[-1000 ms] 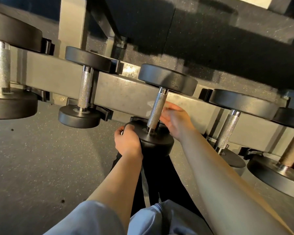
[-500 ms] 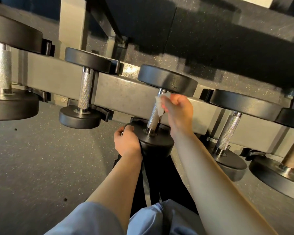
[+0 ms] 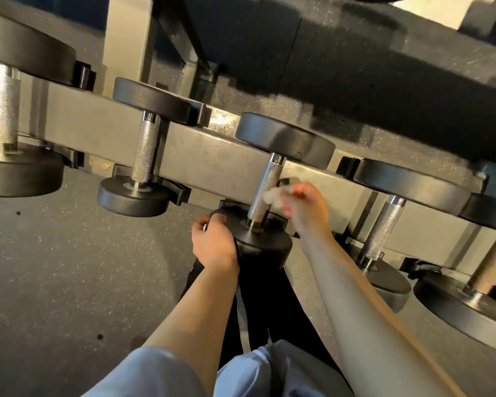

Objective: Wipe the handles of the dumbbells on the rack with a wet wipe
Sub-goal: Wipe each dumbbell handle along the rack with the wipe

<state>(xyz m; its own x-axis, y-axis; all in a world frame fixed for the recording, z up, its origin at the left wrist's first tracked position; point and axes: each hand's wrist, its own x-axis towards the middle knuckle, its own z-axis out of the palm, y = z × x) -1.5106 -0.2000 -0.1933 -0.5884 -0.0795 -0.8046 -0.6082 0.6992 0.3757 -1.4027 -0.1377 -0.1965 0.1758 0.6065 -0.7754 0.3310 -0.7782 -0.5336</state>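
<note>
- The rack (image 3: 212,156) runs across the view, dropping toward the right, with dumbbells parked crosswise on it, each knurled handle bridging a far head and a near head
- Leftmost, a large dumbbell handle (image 3: 5,110) is cut off by the frame edge; next to it, a smaller dumbbell handle (image 3: 146,151) stands bare, with no hand near it
- The left hand (image 3: 212,239) curls its fingers round the rim of the near head (image 3: 262,242) of the middle dumbbell, gripping it, by my reading to steady the weight
- The middle handle (image 3: 265,187) has its long axis running away from the person and tilting slightly right at the far end, from the near head up to the far head (image 3: 285,138)
- The wet wipe (image 3: 271,196) is a small white wad (blurred by motion) touching the right side of that handle about midway along it
- The right hand (image 3: 304,207) pinches the wipe between its fingertips, so the grip is closed on the wipe; it lies just right of the handle and is the nearer hand to it
- The stroke should therefore follow the handle's axis, up toward the far head or down toward the near one
- Further right, another knurled handle (image 3: 382,227) and a thick brass-toned handle (image 3: 490,265) wait on the rack, nearer the right hand than the left
</note>
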